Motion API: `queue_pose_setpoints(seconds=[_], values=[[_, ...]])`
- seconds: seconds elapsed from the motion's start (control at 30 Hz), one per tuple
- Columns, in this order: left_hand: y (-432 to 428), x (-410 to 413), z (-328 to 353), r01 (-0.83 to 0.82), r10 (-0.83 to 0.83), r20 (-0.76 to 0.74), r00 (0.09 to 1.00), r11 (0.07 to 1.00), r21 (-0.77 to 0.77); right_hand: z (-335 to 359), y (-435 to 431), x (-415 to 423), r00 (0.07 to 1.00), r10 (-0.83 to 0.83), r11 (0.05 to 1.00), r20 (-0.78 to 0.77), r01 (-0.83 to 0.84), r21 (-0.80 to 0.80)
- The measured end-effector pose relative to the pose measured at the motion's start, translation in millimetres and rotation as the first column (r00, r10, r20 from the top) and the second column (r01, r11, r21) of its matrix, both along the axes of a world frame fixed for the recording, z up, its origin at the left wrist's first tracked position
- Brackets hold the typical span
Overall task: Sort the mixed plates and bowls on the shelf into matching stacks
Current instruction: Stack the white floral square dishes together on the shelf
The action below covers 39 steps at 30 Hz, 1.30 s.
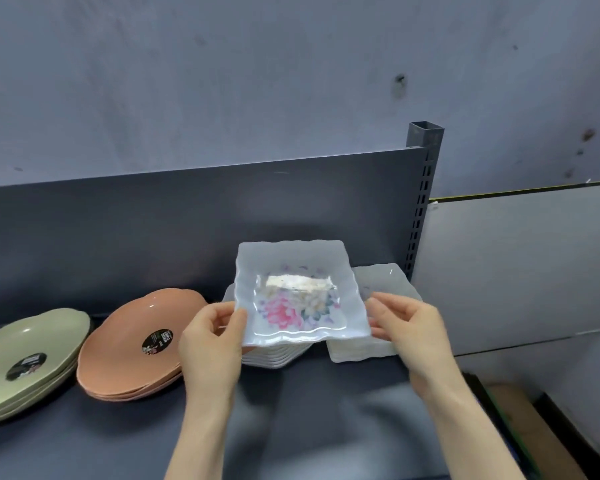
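Left hand (212,337) & right hand (409,336) are pinched on opp. edges of the flower plate (298,292), which is held just above its matching stack (278,358), straight below & nearer the left hand.

**Retail shop display.** A dark metal shelf (118,445) with a matching back panel (153,220) meets a slotted upright (421,209) of the kind used in store racking. Behind it is a stained grey wall (222,81). Tableware lies in multiples of one pattern:

- a stack of green plates (32,344)
- a stack of orange plates (118,351)
- a stack of white wavy-edged dishes (278,358), with a second white stack (378,282) just beside it
- a flowered square dish (302,292) of like shape, above the nearer stack

The top orange plate bears a round black product label (157,341), and the top green plate bears another like it (26,366), as goods for sale do.
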<state>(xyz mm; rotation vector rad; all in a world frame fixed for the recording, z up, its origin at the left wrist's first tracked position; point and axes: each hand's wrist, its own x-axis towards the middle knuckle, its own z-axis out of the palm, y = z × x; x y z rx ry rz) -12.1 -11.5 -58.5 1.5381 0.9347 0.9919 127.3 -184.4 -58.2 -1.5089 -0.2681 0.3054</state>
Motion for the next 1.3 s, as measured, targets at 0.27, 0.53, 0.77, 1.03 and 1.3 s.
queue_pose_setpoints(seconds=[0.27,0.53,0.77,1.03,1.3], values=[[-35.2,18.4,8.3,0.203,-0.199,-0.103,0.975,0.979,0.03,0.5,-34.3,31.0,0.953,-0.28,0.956,0.114,0.288,-0.063],[-13.2,-3.4,20.8,0.039,0.099,-0.334,0.937,0.924,0.381,-17.4,-51.3,66.2,0.877,-0.275,0.779,0.395,0.443,-0.443],[-13.0,-18.2,21.1,-0.005,0.162,-0.362,0.918,0.918,0.398,-33.6,-28.4,62.3,0.88,-0.043,0.637,0.474,0.389,-0.666],[-19.1,-44.8,23.3,-0.094,0.268,-0.379,0.886,0.904,0.417,7.0,5.0,22.0,0.778,0.103,0.818,0.619,0.287,-0.498],[-26.8,-118.6,23.3,-0.289,0.485,-0.434,0.759,0.849,0.443,7.6,56.9,-44.6,0.731,0.37,0.886,0.573,-0.092,-0.455]])
